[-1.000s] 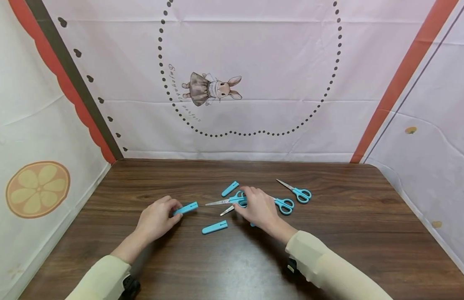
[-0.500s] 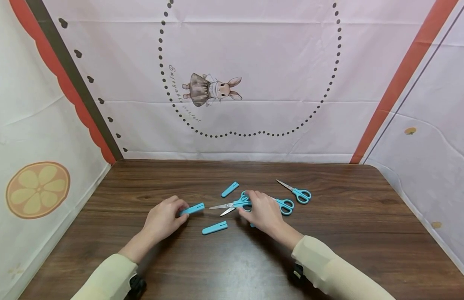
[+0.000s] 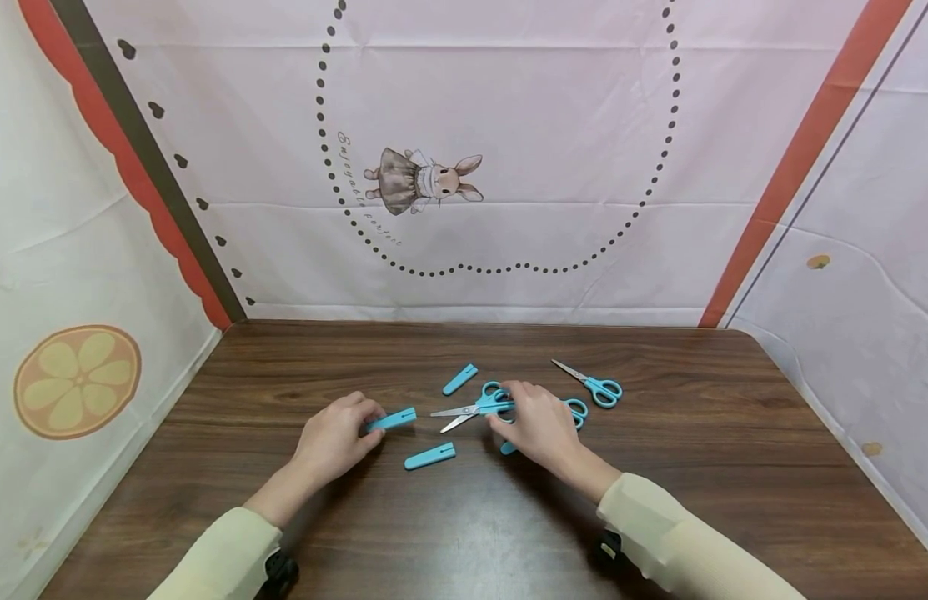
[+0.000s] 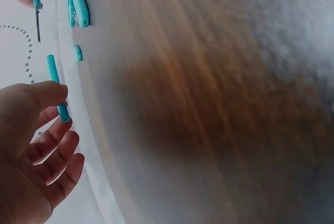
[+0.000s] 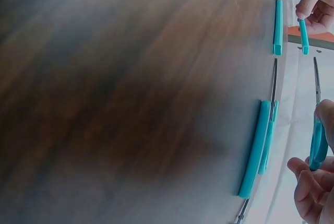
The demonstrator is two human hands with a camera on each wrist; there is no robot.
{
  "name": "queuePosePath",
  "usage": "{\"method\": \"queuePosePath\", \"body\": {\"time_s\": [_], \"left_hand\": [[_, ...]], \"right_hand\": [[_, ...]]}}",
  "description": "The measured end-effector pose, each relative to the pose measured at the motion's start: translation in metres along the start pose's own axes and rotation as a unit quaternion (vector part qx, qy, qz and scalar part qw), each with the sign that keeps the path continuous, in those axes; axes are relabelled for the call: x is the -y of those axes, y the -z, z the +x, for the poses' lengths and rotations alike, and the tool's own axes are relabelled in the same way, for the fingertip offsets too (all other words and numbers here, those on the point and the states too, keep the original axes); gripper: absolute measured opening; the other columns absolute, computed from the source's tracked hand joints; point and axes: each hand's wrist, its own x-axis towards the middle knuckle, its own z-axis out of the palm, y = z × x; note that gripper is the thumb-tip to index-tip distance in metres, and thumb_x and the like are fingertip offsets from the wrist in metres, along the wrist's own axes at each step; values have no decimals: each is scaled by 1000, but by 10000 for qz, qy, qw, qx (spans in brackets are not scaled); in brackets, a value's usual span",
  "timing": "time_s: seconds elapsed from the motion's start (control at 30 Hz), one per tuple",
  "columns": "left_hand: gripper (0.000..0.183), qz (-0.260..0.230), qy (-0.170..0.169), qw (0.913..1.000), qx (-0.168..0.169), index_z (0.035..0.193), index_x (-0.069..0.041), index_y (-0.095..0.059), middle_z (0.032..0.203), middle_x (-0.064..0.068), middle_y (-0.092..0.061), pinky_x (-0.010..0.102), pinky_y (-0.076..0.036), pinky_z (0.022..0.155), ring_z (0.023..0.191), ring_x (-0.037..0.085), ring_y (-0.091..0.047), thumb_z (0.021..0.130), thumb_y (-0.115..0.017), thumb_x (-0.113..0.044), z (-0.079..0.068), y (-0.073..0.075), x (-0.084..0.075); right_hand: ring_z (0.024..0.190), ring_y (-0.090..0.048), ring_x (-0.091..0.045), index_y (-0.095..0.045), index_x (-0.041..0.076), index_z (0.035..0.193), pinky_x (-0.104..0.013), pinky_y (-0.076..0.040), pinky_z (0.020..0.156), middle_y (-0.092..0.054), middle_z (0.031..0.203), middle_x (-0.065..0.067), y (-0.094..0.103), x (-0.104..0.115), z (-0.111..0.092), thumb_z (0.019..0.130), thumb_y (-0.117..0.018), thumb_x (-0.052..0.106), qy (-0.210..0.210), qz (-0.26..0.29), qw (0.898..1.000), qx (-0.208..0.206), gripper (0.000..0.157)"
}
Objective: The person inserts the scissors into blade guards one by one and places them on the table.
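Note:
My left hand [image 3: 332, 437] pinches a light-blue scissors cap [image 3: 393, 419] between thumb and fingers, its slotted mouth facing right. In the left wrist view, that cap [image 4: 54, 70] shows raised above the table. Opposite it, my right hand [image 3: 542, 427] grips a pair of blue-handled scissors [image 3: 488, 405] with the blades together. Their tip points left at the cap's mouth, a short gap apart; the right wrist view shows the blades [image 5: 317, 80] in line with it. Below them lies a second pair of scissors [image 3: 454, 423], its handles mostly hidden by my right hand.
A loose blue cap [image 3: 459, 379] lies behind, another cap [image 3: 429, 456] in front, and a third cap [image 3: 508, 447] peeks out under my right hand. Two more scissors rest to the right: one pair [image 3: 600, 388] in full view, another pair [image 3: 579, 412] partly covered.
Both hands have shifted to the right, carrying the cap and the scissors with them. The cap and the blade tip stay a short way apart. The things on the table have not moved.

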Motion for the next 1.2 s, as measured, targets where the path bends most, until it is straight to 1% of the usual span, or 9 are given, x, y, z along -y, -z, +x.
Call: {"method": "queuePosePath", "body": {"time_s": [0.23, 0.3, 0.43, 0.6, 0.73, 0.87, 1.03, 1.1, 1.2], "left_hand": [[16, 124, -110, 9999, 22, 88, -16, -68, 80, -5, -57, 22, -40, 52, 64, 5, -49, 75, -76, -21, 1, -1, -3], [16, 130, -131, 9998, 3, 88, -16, -68, 80, -4, -57, 22, -40, 52, 64, 6, -49, 75, -76, -21, 1, -1, -4], [16, 126, -154, 9998, 12, 88, -16, -68, 81, -4, -58, 22, -40, 52, 64, 6, -49, 75, -76, -21, 2, 0, -5], [16, 133, -227, 9997, 8, 88, -16, -69, 80, -5, -58, 22, -41, 54, 66, 6, -49, 75, -76, -21, 3, 0, -6], [16, 148, -330, 9993, -40, 88, -17, -69, 80, -5, -58, 23, -41, 53, 65, 6, -49, 74, -76, -21, 4, -1, -7], [16, 185, -364, 9992, 1, 89, -18, -68, 81, -5, -58, 23, -41, 54, 66, 6, -50, 75, -76, -22, 5, 0, -10], [15, 187, -382, 9990, 120, 89, -18, -68, 82, -6, -57, 24, -42, 55, 68, 7, -50, 76, -74, -22, 5, -1, -14], [15, 188, -399, 9989, 143, 90, -19, -68, 82, -6, -57, 24, -41, 55, 68, 7, -50, 76, -74, -23, 5, -1, -16], [15, 215, -451, 9987, 112, 89, -20, -68, 82, -7, -57, 24, -41, 55, 68, 6, -49, 76, -75, -23, 5, -2, -18]], "right_hand": [[55, -55, -10, -64, 12, 108, -20, -33, 39, -67, 85, -2, 1, -6, -3, 76, -70, 44, -127, -58, 9999, 13, 46], [54, -53, -9, -65, 12, 107, -19, -32, 39, -66, 83, -1, 2, -8, -4, 75, -70, 44, -122, -90, 9999, -10, 46], [52, -50, -8, -65, 12, 108, -20, -33, 39, -65, 78, 0, 3, -11, -6, 75, -69, 43, -112, -95, 9999, -24, 46], [53, -49, -8, -65, 12, 109, -21, -34, 40, -64, 80, 1, 4, -14, -10, 75, -69, 43, -215, -64, 9997, 72, 47], [54, -51, -9, -64, 12, 109, -21, -35, 41, -65, 82, 0, 4, -16, -12, 75, -70, 44, -225, -120, 9997, 52, 47], [54, -51, -8, -64, 12, 109, -21, -35, 41, -65, 82, 0, 5, -19, -14, 75, -69, 44, -283, -102, 9995, 107, 47], [59, -56, -13, -64, 13, 108, -24, -38, 42, -65, 85, 0, 7, -24, -17, 74, -70, 44, -422, -124, 9990, 118, 46], [62, -59, -15, -64, 12, 107, -25, -40, 43, -66, 85, -1, 7, -26, -18, 74, -71, 44, -409, -140, 9990, 54, 46], [61, -59, -15, -64, 11, 107, -25, -40, 43, -66, 85, -2, 9, -28, -20, 74, -71, 42, -342, -125, 9993, 3, 46]]}}
